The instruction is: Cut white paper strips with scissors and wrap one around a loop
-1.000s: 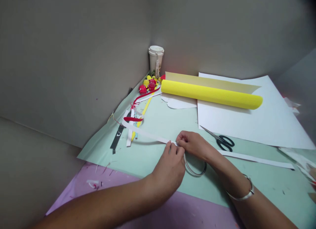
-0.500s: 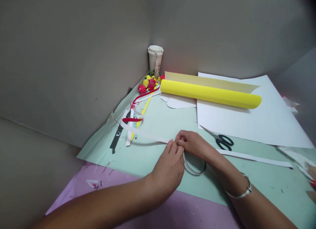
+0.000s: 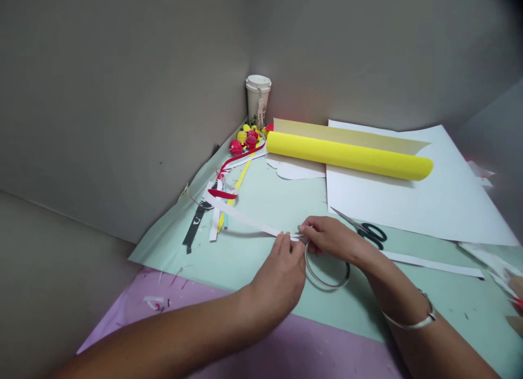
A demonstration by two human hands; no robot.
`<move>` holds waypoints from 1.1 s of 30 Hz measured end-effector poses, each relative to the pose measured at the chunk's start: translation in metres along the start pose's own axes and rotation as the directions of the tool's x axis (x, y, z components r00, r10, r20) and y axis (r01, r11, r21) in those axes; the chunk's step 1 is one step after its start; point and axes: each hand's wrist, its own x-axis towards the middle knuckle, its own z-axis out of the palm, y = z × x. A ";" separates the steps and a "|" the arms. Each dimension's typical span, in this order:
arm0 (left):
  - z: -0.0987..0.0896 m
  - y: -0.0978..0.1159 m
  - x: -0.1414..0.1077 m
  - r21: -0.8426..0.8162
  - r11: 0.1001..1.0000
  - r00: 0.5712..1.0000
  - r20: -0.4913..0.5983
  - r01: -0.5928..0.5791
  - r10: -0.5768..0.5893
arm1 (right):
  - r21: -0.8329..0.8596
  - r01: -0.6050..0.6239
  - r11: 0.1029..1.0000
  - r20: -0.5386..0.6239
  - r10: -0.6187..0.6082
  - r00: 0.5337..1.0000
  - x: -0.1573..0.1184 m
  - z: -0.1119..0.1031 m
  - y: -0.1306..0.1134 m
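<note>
My left hand (image 3: pixel 281 270) has its fingertips closed on a long white strip (image 3: pixel 249 220), whose far part runs up left to a red-sided twist (image 3: pixel 223 194). My right hand (image 3: pixel 327 234) pinches the strip's near end just to the right of my left fingers. Below my right fingers hangs a thin ring (image 3: pixel 327 286), pale with a dark part at its right side; its top is hidden by my hands. Black-handled scissors (image 3: pixel 370 233) lie just beyond my right wrist.
A yellow corrugated roll (image 3: pixel 347 157) lies on white sheets (image 3: pixel 449 205) at the back. A lidded cup (image 3: pixel 257 98) stands in the corner, near red and yellow balls (image 3: pixel 245 141). Black tape (image 3: pixel 196 226) and paper strips lie left. Another person's fingers (image 3: pixel 517 283) show at the right edge.
My right hand has moved slightly right, away from my left fingers, and the ring has shifted right with it. The white strip lies straighter. My left hand has hardly moved.
</note>
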 end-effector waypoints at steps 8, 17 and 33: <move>0.004 0.001 -0.002 0.006 1.000 1.000 -0.009 -0.002 0.002 | -0.088 -0.057 0.994 -0.033 0.054 0.998 -0.008 -0.011 0.006; 0.003 -0.001 -0.001 0.000 1.000 1.000 -0.022 0.019 -0.019 | -0.080 -0.048 0.996 -0.018 0.047 0.999 -0.008 -0.010 0.013; 0.004 0.000 -0.002 0.010 1.000 1.000 -0.025 0.016 -0.016 | -0.095 -0.089 0.991 -0.029 0.087 0.996 -0.008 -0.010 0.009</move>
